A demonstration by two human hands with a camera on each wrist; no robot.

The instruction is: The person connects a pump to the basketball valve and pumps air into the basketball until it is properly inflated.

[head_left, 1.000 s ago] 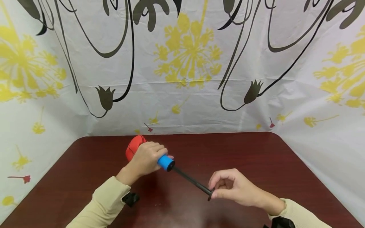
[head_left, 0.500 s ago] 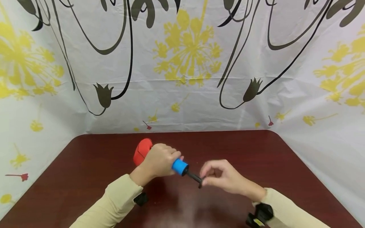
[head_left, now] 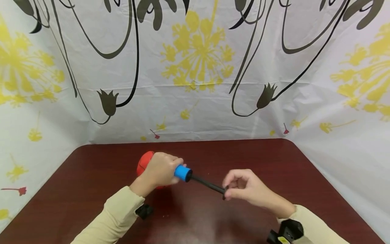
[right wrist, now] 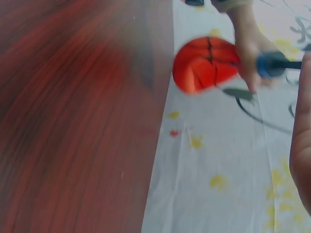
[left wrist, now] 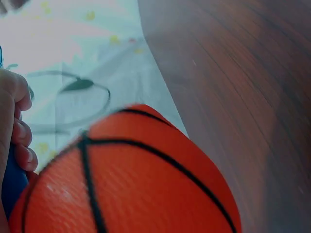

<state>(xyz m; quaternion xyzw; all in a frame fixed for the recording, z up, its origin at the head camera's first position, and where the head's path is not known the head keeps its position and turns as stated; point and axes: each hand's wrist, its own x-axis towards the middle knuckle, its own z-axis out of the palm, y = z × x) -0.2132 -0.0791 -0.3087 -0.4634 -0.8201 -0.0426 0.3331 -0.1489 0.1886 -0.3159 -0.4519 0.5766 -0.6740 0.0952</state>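
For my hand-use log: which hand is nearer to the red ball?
Left. The left hand grips the blue cylinder close beside the red ball; the right hand is farther away, pinching the outer end of the black rod.

The left hand point(right wrist: 249, 54) grips a blue cylinder point(right wrist: 270, 65) (rather blurred), whose thin dark rod point(right wrist: 293, 64) reaches the right hand point(right wrist: 301, 145). Beside the left hand is a red, black-lined ball point(right wrist: 200, 65); white, plant-printed cloth point(right wrist: 218, 155) borders the reddish-brown, wood-grained surface point(right wrist: 77, 121).

Room nearside, black rod point(head_left: 208, 184) (slanted), curtain point(head_left: 207, 120) behind
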